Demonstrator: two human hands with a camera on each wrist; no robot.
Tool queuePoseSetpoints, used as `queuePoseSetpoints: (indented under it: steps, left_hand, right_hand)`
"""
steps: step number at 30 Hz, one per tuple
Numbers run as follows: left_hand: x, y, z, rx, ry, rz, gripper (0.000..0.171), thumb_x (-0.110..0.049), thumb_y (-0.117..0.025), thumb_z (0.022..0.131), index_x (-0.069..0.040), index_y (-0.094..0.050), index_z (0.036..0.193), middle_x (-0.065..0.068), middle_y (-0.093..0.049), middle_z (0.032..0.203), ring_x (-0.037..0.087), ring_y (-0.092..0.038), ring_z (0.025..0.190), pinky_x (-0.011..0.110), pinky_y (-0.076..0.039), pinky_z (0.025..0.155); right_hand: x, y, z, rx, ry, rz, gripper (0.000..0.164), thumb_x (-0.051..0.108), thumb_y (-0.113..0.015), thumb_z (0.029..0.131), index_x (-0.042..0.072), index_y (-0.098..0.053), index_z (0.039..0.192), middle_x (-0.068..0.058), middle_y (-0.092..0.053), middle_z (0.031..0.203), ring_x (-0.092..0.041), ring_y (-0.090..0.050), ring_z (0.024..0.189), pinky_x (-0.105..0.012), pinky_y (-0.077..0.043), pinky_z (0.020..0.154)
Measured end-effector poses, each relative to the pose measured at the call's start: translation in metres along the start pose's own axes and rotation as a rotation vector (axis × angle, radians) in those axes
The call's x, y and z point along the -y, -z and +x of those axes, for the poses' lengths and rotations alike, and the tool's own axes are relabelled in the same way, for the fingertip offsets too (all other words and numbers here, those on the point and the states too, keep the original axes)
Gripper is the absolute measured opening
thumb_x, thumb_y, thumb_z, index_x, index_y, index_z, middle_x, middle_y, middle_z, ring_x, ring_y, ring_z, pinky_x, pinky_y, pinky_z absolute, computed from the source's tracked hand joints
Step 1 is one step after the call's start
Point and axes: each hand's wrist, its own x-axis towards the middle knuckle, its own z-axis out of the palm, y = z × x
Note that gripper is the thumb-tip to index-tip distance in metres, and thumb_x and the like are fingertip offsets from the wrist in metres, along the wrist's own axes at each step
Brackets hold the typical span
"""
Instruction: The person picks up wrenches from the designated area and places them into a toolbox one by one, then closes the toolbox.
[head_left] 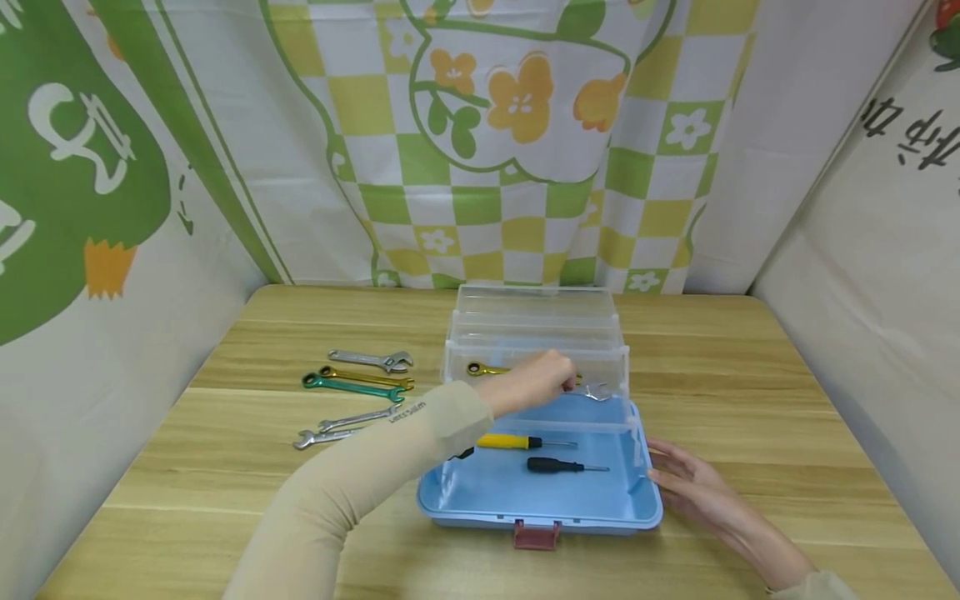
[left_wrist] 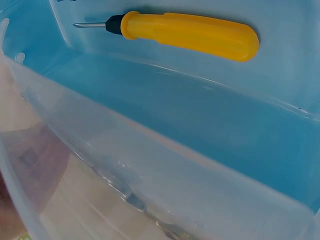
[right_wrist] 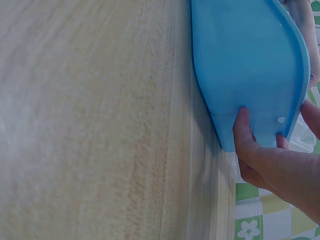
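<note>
My left hand point(head_left: 528, 383) reaches over the blue toolbox point(head_left: 495, 504) into its raised clear tray. Its curled fingers hold a silver wrench point(head_left: 597, 392), whose open jaw sticks out to the right; the fingertips are partly hidden. A gold ratchet wrench point(head_left: 480, 368) lies behind that hand. In the left wrist view the hand shows blurred through the translucent tray wall point(left_wrist: 150, 145). My right hand point(head_left: 697, 487) grips the toolbox's right side, with fingers point(right_wrist: 242, 122) on the outer wall and the thumb at the rim.
A yellow screwdriver point(head_left: 510, 442) and a black screwdriver point(head_left: 555, 465) lie in the toolbox bottom. Left of it on the wooden table point(head_left: 225, 467) are an adjustable wrench point(head_left: 371, 360), a green wrench point(head_left: 348, 385), another gold wrench point(head_left: 363, 377) and silver wrenches point(head_left: 326, 437). A reddish latch point(head_left: 536, 535) hangs in front.
</note>
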Motion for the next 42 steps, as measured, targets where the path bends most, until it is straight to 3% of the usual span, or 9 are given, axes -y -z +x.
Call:
queuePoseSetpoints:
  steps: [7,12,19,22,29,37,42]
  left_hand:
    - [-0.001,0.001,0.0,-0.001,0.0,0.013,0.024,0.01,-0.052,0.078,-0.007,-0.068,0.076,0.0,-0.06,0.07,0.008,-0.039,0.059,0.013,-0.035,0.052]
    - [-0.001,0.003,-0.002,0.042,0.01,-0.015,0.017,-0.001,-0.056,0.083,-0.007,-0.069,0.092,0.002,-0.066,0.091,0.007,-0.052,0.067,0.011,-0.044,0.062]
    - [-0.004,0.013,-0.015,0.072,-0.005,-0.048,0.024,-0.016,-0.059,0.085,-0.008,-0.063,0.108,0.002,-0.063,0.107,0.01,-0.059,0.09,0.017,-0.047,0.076]
    - [-0.005,0.019,-0.025,0.057,-0.033,-0.066,0.025,-0.018,-0.059,0.085,-0.009,-0.063,0.108,0.002,-0.062,0.107,0.012,-0.057,0.097,0.019,-0.046,0.079]
    - [-0.003,0.027,-0.049,-0.004,-0.085,-0.15,0.025,-0.017,-0.058,0.086,-0.006,-0.062,0.108,0.005,-0.061,0.104,0.015,-0.057,0.094,0.019,-0.047,0.077]
    - [0.005,0.03,-0.074,-0.061,-0.086,-0.243,0.028,-0.02,-0.058,0.086,-0.006,-0.061,0.111,0.004,-0.061,0.108,0.016,-0.055,0.1,0.026,-0.045,0.084]
    - [0.013,0.031,-0.09,-0.128,-0.091,-0.352,0.029,-0.02,-0.058,0.086,-0.007,-0.06,0.112,0.007,-0.061,0.106,0.02,-0.056,0.095,0.034,-0.047,0.081]
  right_hand:
    - [0.002,0.0,0.0,-0.014,-0.013,-0.014,0.066,0.017,-0.049,0.091,-0.007,-0.009,0.137,-0.034,-0.014,0.137,-0.028,-0.038,0.119,-0.039,-0.038,0.095]
    - [0.002,0.0,0.0,-0.011,-0.015,-0.016,0.066,0.018,-0.049,0.091,-0.008,-0.009,0.137,-0.034,-0.015,0.137,-0.03,-0.036,0.12,-0.04,-0.037,0.095]
    - [0.001,0.0,0.001,-0.01,-0.014,-0.025,0.067,0.019,-0.049,0.091,-0.008,-0.009,0.136,-0.035,-0.016,0.137,-0.029,-0.037,0.12,-0.039,-0.038,0.094]
    - [0.001,0.0,0.001,-0.006,-0.009,-0.027,0.066,0.018,-0.049,0.091,-0.009,-0.009,0.136,-0.035,-0.015,0.137,-0.028,-0.038,0.119,-0.039,-0.038,0.094]
    - [0.0,0.0,0.0,-0.005,-0.006,-0.026,0.065,0.018,-0.048,0.091,-0.008,-0.01,0.136,-0.035,-0.015,0.137,-0.028,-0.038,0.12,-0.039,-0.038,0.095]
    - [0.002,0.0,0.001,-0.017,-0.023,-0.02,0.065,0.018,-0.049,0.091,-0.007,-0.01,0.137,-0.034,-0.015,0.137,-0.034,-0.033,0.122,-0.04,-0.036,0.096]
    - [0.001,0.0,0.001,-0.018,-0.024,-0.018,0.066,0.018,-0.049,0.091,-0.008,-0.009,0.137,-0.035,-0.015,0.137,-0.033,-0.034,0.121,-0.039,-0.037,0.095]
